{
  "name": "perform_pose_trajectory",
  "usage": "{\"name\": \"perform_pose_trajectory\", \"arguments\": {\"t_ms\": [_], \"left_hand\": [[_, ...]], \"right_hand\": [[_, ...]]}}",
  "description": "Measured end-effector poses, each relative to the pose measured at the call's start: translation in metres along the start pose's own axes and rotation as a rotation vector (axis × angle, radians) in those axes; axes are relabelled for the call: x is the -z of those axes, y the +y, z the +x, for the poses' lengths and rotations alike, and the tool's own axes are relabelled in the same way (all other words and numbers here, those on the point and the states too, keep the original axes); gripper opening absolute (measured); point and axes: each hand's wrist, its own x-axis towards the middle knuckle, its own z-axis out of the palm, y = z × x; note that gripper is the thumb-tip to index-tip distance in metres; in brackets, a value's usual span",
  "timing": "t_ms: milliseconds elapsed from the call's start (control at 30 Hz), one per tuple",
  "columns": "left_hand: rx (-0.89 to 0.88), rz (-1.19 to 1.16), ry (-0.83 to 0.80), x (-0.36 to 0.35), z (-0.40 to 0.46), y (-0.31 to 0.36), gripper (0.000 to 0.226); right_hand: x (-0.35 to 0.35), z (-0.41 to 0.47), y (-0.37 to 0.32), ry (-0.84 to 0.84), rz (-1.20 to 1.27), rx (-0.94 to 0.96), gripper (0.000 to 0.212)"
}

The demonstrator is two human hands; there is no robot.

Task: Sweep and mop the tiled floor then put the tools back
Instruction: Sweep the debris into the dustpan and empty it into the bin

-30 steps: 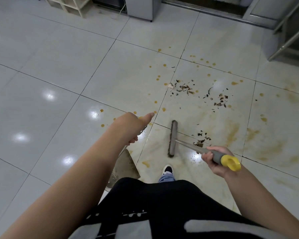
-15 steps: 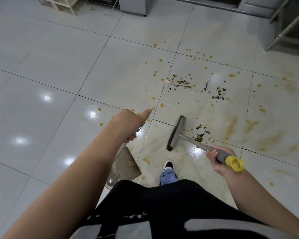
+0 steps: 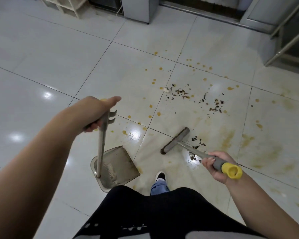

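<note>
Dustpan (image 3: 116,167) now unhidden in left hand (image 3: 93,112); no readable writing.

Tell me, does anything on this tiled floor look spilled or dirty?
Yes. Dark dry scraps lie scattered on the floor beyond the broom head, with more beside its handle. Yellow-brown drops and smeared stains spread over the tiles to the right. The dustpan holds none of the scraps.

No text, label, brand or number can be read anywhere. The black trousers (image 3: 162,213) carry a pale pattern near the lower edge, perhaps part of a print, but it is cut off and forms no legible letters.
</note>
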Motion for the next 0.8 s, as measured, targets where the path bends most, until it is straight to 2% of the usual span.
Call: {"name": "perform_pose_trajectory", "arguments": {"t_ms": [200,333,500,800], "left_hand": [[-0.136,-0.073,-0.001,0.033,-0.003,0.031,0.062],[-0.229,-0.088,0.05,0.049,0.012,0.063,0.069],[-0.314,-0.057,0.023,0.07,0.054,0.102,0.071],[-0.391,0.007,-0.047,0.131,0.175,0.173,0.073]], "right_hand": [[-0.046,-0.003,-0.033,-0.058,-0.199,0.004,0.014],[-0.093,-0.003,-0.061,-0.162,-0.17,0.074,0.018],[-0.169,0.019,-0.088,-0.263,-0.106,0.121,0.022],[-0.306,0.069,-0.13,-0.126,-0.157,0.314,0.007]]}}
